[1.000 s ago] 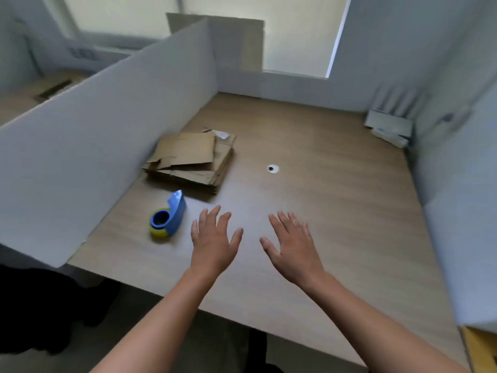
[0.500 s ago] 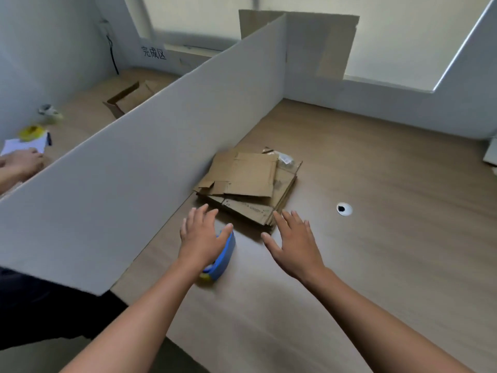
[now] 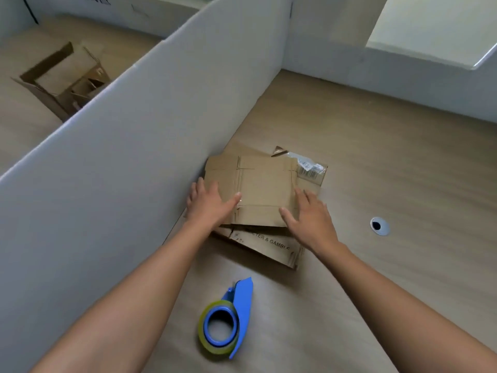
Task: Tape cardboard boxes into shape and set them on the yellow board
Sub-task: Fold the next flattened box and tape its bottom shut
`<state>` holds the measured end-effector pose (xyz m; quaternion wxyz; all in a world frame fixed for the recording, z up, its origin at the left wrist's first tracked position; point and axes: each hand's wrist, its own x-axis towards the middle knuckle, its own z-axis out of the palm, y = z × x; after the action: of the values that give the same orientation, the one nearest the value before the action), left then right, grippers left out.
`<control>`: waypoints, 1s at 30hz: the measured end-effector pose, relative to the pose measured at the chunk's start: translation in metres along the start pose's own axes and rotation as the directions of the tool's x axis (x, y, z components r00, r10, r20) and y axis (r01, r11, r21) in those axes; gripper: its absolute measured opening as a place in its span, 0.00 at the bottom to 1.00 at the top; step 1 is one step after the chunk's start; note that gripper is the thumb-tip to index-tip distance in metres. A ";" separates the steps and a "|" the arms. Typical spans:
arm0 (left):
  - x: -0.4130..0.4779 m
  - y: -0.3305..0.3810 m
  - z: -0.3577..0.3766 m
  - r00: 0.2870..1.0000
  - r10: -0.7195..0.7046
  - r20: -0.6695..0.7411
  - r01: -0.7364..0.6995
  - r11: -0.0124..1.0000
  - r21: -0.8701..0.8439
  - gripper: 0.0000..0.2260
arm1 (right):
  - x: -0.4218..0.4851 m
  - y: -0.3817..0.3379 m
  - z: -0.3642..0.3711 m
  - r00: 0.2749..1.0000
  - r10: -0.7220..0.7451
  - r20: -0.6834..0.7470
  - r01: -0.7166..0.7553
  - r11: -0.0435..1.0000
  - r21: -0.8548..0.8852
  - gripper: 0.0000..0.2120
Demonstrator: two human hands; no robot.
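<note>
A stack of flattened cardboard boxes (image 3: 269,246) lies on the wooden table against the white divider. The top flat box (image 3: 263,184) sits between my hands. My left hand (image 3: 209,205) lies at its left edge, thumb stretched over the top face and fingers straight along the side. At the near right corner my right hand (image 3: 309,219) rests, thumb on the top face and fingers straight beside the right edge. A blue tape dispenser (image 3: 228,319) with a yellowish roll lies on the table near me, between my forearms. No yellow board is in view.
The white divider (image 3: 121,170) runs along the left of the table. Behind it stands an open cardboard box (image 3: 64,82) on another surface. A round cable hole (image 3: 379,226) is in the table to the right. A white wall (image 3: 403,82) closes the far side.
Both hands have moved forward from above the table near the tape dispenser onto the top flat box. The view has moved in closer over the stack.
</note>
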<state>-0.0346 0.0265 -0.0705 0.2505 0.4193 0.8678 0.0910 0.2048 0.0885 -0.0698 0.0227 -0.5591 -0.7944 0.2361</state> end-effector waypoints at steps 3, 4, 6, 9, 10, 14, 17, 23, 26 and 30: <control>0.024 -0.003 0.010 0.998 -0.031 0.058 0.033 0.999 -0.033 0.43 | 0.020 0.001 0.014 1.000 0.027 0.008 -0.027 0.999 0.041 0.37; 0.028 -0.003 0.012 0.998 -0.033 0.062 0.036 0.998 -0.050 0.43 | 0.024 0.000 0.018 1.000 0.027 0.015 -0.028 0.997 0.066 0.36; 0.032 -0.002 0.015 0.999 -0.027 0.043 0.031 0.996 -0.088 0.44 | 0.029 -0.001 0.024 1.000 0.022 0.011 -0.023 0.990 0.138 0.37; 0.031 -0.001 0.018 0.999 -0.032 0.007 0.033 0.988 -0.152 0.45 | 0.028 -0.001 0.027 0.998 0.045 -0.044 -0.031 0.962 0.270 0.37; 0.029 0.000 0.018 0.999 -0.034 0.000 0.033 0.983 -0.182 0.45 | 0.025 -0.002 0.026 0.996 0.057 -0.064 -0.034 0.948 0.315 0.38; 0.008 0.010 0.013 1.000 -0.013 -0.021 0.004 0.923 -0.384 0.45 | 0.008 -0.006 0.010 0.980 0.130 -0.152 -0.027 0.840 0.542 0.38; -0.022 0.025 0.008 0.996 0.067 -0.060 -0.090 0.818 -0.568 0.43 | -0.019 0.004 -0.008 0.969 0.156 -0.191 0.013 0.740 0.672 0.36; -0.111 0.068 0.020 0.952 0.306 0.011 -0.224 0.722 -0.655 0.44 | -0.114 0.070 -0.047 0.954 0.235 -0.186 0.039 0.520 0.853 0.37; -0.160 0.092 0.046 0.909 0.409 0.083 -0.265 0.719 -0.642 0.46 | -0.168 0.111 -0.065 0.959 0.236 -0.157 0.036 0.451 0.892 0.32; -0.227 0.121 0.090 0.850 0.499 0.166 -0.237 0.646 -0.726 0.43 | -0.241 0.160 -0.078 0.959 0.250 -0.133 0.049 0.315 0.948 0.26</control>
<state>0.2125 -0.0773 -0.0214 0.5130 0.4768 0.6068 0.3760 0.4587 -0.0589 -0.0103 0.4310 -0.5144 -0.4607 0.5809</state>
